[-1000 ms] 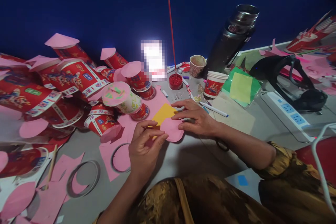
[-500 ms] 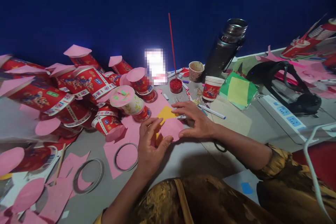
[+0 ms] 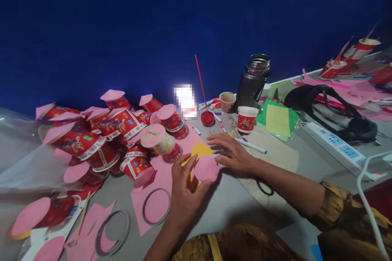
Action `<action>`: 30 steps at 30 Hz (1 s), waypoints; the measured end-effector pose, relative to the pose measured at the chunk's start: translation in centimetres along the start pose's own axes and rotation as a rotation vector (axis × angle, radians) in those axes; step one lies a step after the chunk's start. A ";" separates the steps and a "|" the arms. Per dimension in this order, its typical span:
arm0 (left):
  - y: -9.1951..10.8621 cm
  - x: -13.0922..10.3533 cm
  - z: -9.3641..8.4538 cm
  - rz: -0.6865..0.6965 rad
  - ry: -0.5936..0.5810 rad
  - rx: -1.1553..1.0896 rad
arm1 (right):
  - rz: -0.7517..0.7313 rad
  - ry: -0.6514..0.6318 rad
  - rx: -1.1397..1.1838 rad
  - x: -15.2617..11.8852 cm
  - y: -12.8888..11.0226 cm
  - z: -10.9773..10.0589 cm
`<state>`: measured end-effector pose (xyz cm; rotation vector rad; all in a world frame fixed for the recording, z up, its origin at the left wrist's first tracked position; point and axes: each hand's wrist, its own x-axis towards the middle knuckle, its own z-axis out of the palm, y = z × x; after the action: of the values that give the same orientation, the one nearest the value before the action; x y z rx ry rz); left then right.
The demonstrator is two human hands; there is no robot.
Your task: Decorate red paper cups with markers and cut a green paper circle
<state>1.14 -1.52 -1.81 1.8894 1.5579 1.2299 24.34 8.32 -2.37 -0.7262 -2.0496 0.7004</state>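
Observation:
My left hand [image 3: 186, 183] has its thumb and fingers at the left and lower edge of a round pink paper piece [image 3: 206, 169], gripping it. Beneath and behind this piece lies a yellow sheet [image 3: 201, 150], on top of a larger pink sheet [image 3: 159, 173]. To the right of the round piece, my right hand [image 3: 234, 153] is spread with its fingers apart, palm down and holding nothing that shows. A capped white marker [image 3: 251, 145] lies just beyond the right wrist.
Red paper cups [image 3: 81, 140] with pink paper tops pile up at the left. Grey tape rings [image 3: 112, 232] lie in front. Behind stand a dark flask [image 3: 251, 85], a red cup [image 3: 246, 120] and a glowing phone [image 3: 185, 101]. A power strip [image 3: 333, 147] is right.
The view has shifted, so the table sits lower in the picture. My right hand has come off the round pink piece, while my left hand stays on it.

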 end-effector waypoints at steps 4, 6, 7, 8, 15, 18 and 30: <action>-1.0 -0.4 0.2 -0.094 -0.012 -0.072 | -0.009 0.033 -0.022 -0.2 0.1 0.1; -2.0 -0.9 0.5 -0.118 -0.049 -0.076 | -0.034 0.039 -0.050 -0.2 0.1 0.2; -2.6 -1.2 0.8 -0.118 -0.047 -0.091 | -0.053 0.049 -0.061 -0.2 0.1 0.2; -3.1 -1.5 1.2 -0.130 -0.003 -0.122 | -0.059 0.052 -0.069 -0.2 0.1 0.2; -5.8 -2.7 3.2 -0.136 -0.022 -0.340 | -0.042 0.044 -0.084 0.0 -0.2 0.0; -5.7 -2.9 3.8 -0.149 -0.030 -0.329 | -0.061 0.050 -0.097 -0.2 -0.2 0.0; -1.5 -1.0 2.1 -0.252 0.088 -0.086 | -0.052 0.062 -0.101 -0.2 -0.3 -0.5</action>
<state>1.98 -1.50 -4.45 1.5490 1.6994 1.2586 24.76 8.06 -2.02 -0.7401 -2.0511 0.5411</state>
